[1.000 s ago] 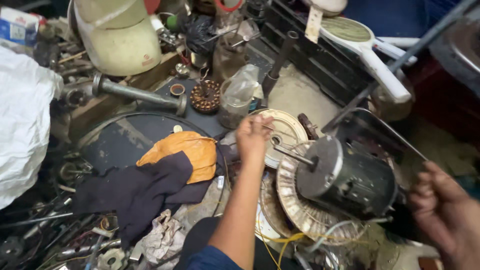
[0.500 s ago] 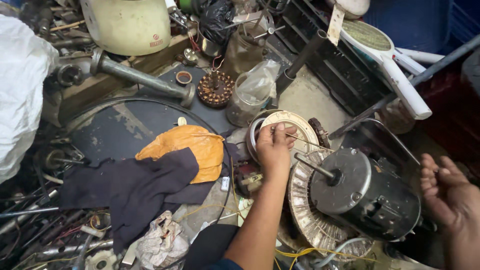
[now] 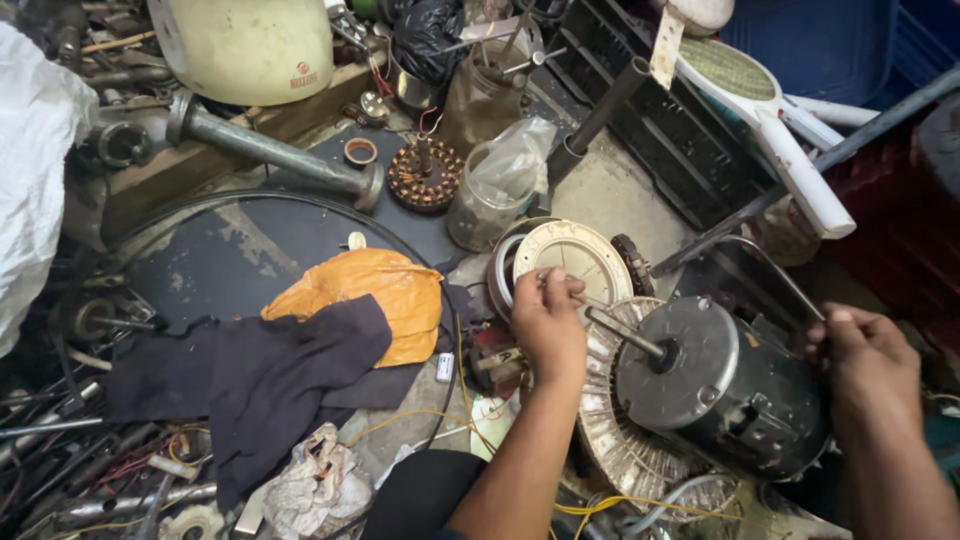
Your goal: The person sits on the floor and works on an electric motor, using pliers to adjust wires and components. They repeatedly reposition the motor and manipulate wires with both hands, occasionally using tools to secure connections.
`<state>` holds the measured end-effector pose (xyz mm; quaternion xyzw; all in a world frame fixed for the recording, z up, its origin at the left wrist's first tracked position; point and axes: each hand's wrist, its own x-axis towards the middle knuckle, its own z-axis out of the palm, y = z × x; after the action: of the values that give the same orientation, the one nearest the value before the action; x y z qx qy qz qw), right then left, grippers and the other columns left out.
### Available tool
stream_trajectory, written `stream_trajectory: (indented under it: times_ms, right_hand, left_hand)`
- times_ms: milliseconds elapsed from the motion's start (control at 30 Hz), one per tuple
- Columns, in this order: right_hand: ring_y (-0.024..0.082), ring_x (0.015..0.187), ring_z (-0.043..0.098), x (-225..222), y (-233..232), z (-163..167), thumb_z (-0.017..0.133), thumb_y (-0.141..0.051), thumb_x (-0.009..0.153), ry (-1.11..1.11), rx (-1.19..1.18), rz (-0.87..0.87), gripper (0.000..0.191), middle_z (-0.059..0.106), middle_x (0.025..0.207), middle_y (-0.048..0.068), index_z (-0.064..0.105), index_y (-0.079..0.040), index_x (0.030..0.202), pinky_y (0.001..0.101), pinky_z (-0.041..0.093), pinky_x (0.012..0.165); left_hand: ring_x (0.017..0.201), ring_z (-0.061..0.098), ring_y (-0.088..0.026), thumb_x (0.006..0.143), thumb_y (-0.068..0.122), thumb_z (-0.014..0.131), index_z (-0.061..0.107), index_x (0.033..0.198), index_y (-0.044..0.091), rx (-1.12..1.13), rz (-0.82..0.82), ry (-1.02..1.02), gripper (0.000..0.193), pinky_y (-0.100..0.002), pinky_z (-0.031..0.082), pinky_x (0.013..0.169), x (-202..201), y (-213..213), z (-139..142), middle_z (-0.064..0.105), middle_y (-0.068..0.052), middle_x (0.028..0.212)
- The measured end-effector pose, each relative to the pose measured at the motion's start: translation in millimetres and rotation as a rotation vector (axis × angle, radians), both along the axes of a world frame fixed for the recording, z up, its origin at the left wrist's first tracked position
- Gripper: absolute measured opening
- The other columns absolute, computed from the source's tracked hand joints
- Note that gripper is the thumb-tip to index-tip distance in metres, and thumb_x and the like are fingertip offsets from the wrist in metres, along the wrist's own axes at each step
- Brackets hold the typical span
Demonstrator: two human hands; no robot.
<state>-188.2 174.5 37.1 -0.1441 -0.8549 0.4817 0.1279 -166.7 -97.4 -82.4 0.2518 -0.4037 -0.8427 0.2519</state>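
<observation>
**What the view hides or cuts off**

The left hand covers the near rim of the round cream-coloured slotted cover, and its fingertips hide whatever they pinch there. The right hand reaches behind the dark grey cylindrical electric motor, so its fingertips are out of sight and its grip cannot be told. The motor hides much of the ribbed silver metal disc beneath it. The crumpled orange plastic bag lies partly under the dark navy cloth. The white cloth bundle is cut by the left edge, the pale cream rounded plastic housing by the top edge.
</observation>
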Motion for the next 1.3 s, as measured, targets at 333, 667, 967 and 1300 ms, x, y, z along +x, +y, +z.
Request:
stream_trajectory:
  times_ms: [333,667,967,1300]
  right_hand:
    - [0.01,0.073,0.053,0.1,-4.6,2.0,0.058,-0.021,0.11,-0.006,-0.076,0.024,0.02,0.064,0.088,0.002,0.062,-0.003,0.117,0.0235,0.043,0.069]
    - [0.009,0.083,0.057,31.8,-11.6,5.4,0.058,-0.018,0.11,0.078,0.198,0.088,0.02,0.066,0.096,0.004,0.062,-0.001,0.119,0.0235,0.045,0.074]
    - [0.01,0.098,0.062,38.2,-1.0,-4.9,0.059,-0.014,0.115,0.232,0.365,0.244,0.018,0.068,0.11,0.008,0.059,0.003,0.116,0.0233,0.048,0.089]
    - [0.01,0.089,0.058,32.9,-1.2,-6.1,0.06,-0.016,0.115,0.198,0.343,0.229,0.018,0.065,0.1,0.006,0.062,0.001,0.121,0.0248,0.046,0.081]
  left_hand:
    - [0.064,0.065,-0.011,0.104,0.018,0.056,0.06,0.102,0.006,0.056,0.045,-0.033,0.013,-0.025,0.053,0.061,0.3,11.5,-24.3,0.075,-0.005,0.082]
    - [0.067,0.063,-0.01,0.105,0.015,0.055,0.059,0.101,0.004,0.033,-0.001,0.032,0.013,-0.025,0.051,0.063,10.2,14.3,-13.0,0.073,-0.005,0.082]
    - [0.082,0.07,-0.014,0.106,0.014,0.056,0.061,0.107,0.001,-0.103,-0.127,0.132,0.014,-0.027,0.053,0.081,14.0,21.9,-4.2,0.077,-0.008,0.087]
    - [0.094,0.063,-0.043,0.103,0.03,0.049,0.07,0.103,0.007,-0.856,-0.237,-0.18,0.031,-0.051,0.048,0.086,19.1,-14.8,20.6,0.073,-0.019,0.1]
